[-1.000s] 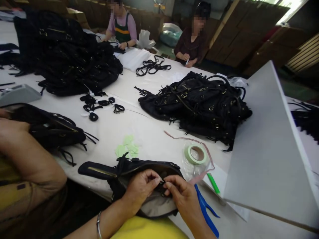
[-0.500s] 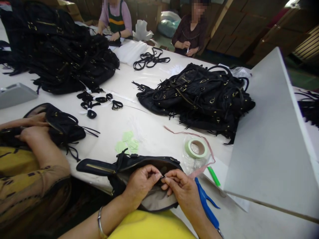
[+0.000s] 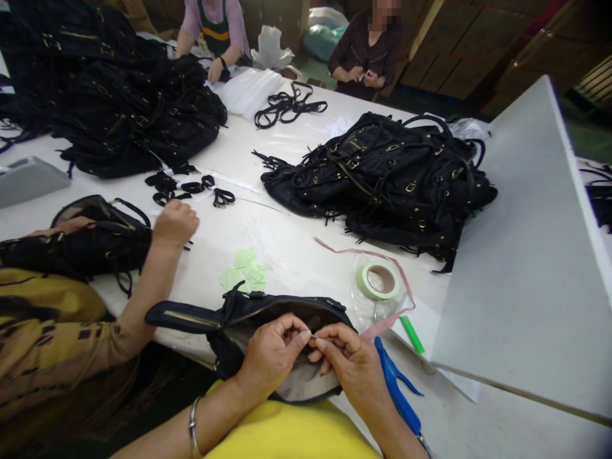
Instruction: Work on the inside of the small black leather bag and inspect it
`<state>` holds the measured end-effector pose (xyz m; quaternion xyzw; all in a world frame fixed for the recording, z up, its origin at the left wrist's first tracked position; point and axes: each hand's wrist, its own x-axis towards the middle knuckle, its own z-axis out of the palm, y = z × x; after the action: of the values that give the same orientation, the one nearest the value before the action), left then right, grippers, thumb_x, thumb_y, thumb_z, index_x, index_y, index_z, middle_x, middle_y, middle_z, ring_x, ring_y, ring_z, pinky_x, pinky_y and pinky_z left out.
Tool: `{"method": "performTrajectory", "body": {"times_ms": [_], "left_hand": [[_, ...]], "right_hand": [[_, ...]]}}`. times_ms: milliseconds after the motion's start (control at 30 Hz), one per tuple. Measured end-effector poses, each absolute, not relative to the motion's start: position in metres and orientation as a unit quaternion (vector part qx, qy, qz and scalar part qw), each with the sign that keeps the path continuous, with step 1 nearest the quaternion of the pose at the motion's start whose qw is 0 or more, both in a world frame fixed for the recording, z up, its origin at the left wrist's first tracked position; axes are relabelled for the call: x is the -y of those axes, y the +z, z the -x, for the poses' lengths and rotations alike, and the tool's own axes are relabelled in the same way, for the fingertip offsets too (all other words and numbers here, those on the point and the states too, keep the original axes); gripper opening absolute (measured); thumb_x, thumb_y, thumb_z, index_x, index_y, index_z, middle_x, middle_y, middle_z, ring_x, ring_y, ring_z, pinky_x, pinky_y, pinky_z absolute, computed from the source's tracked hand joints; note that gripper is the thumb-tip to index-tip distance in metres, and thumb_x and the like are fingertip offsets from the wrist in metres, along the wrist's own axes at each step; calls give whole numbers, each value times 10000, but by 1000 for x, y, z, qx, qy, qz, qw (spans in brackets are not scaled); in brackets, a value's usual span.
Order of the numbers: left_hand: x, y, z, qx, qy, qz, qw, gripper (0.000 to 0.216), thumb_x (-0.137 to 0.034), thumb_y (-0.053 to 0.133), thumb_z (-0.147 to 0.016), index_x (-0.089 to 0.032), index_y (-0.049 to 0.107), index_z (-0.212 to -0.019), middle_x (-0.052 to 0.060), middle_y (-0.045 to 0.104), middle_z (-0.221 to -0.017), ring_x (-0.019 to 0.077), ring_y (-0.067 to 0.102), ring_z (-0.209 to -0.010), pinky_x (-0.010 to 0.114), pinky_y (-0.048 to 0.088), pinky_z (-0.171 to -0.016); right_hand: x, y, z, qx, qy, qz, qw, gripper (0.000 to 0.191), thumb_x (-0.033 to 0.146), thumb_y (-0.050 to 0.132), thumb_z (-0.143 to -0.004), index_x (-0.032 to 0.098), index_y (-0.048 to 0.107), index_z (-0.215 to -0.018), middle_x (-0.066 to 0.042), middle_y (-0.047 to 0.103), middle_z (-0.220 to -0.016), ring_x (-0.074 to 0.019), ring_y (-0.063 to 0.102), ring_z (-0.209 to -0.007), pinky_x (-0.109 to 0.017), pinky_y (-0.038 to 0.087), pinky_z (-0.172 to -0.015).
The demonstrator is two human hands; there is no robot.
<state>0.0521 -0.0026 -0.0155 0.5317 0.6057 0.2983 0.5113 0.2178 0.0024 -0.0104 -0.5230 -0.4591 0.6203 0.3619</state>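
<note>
Since the earlier frames, the co-worker's hand (image 3: 174,223) at the left has come off the neighbouring black bag (image 3: 90,237) and now rests as a loose fist on the counter (image 3: 268,236) just beside it; the person's own two hands have stayed at the same spot.

Left hand (image 3: 270,350): fingers curled, thumb and forefinger pinching a small, pale item too small to identify. Right hand (image 3: 351,363): fingertips pinched on the same item, touching the left fingertips. Both hands rest on the open mouth of a black handbag (image 3: 248,315), which lies at the near counter edge with its grey lining exposed and a brass-coloured zipper along its left end.

Blue-handled snips (image 3: 396,395) lie just right of the right hand. A green marker (image 3: 411,335) and a roll of pale green tape (image 3: 380,280) lie beyond them. Pale green paper slips (image 3: 243,271) lie behind the handbag. A pile of black bags (image 3: 387,182) occupies the counter centre.
</note>
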Motion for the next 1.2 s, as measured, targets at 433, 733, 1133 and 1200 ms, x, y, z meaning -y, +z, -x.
{"method": "performTrajectory", "body": {"times_ms": [433, 733, 1133, 1200], "left_hand": [[6, -10, -56, -613, 280, -593, 442, 221, -363, 501, -919, -199, 581, -793, -35, 563, -701, 123, 517, -657, 254, 327, -629], [10, -10, -58, -585, 295, -633, 412, 244, -311, 404, -953, -178, 511, -778, 2, 525, -764, 154, 526, -760, 279, 329, -712], [11, -13, -59, -596, 297, -615, 421, 270, -356, 391, -940, -182, 505, -768, 1, 538, -746, 165, 531, -754, 288, 326, -701], [12, -13, -59, -597, 302, -617, 415, 274, -357, 386, -943, -181, 498, -764, -1, 534, -738, 164, 529, -744, 286, 323, -697]], "right_hand": [[1, -19, -220, 540, 551, 508, 382, 153, 322, 656, -882, 186, 692, -823, -29, 664, -745, -121, 566, -523, -182, 471, -466], [5, -19, -219, 620, 470, 513, 362, 158, 203, 579, -916, 198, 650, -774, -10, 627, -744, -145, 598, -644, -218, 465, -539], [5, -18, -214, 659, 421, 488, 388, 188, 128, 531, -908, 191, 634, -764, -1, 606, -717, -137, 574, -640, -217, 433, -559], [5, -17, -213, 662, 414, 488, 390, 190, 123, 532, -907, 191, 630, -759, -1, 605, -715, -137, 571, -636, -217, 427, -557]]}}
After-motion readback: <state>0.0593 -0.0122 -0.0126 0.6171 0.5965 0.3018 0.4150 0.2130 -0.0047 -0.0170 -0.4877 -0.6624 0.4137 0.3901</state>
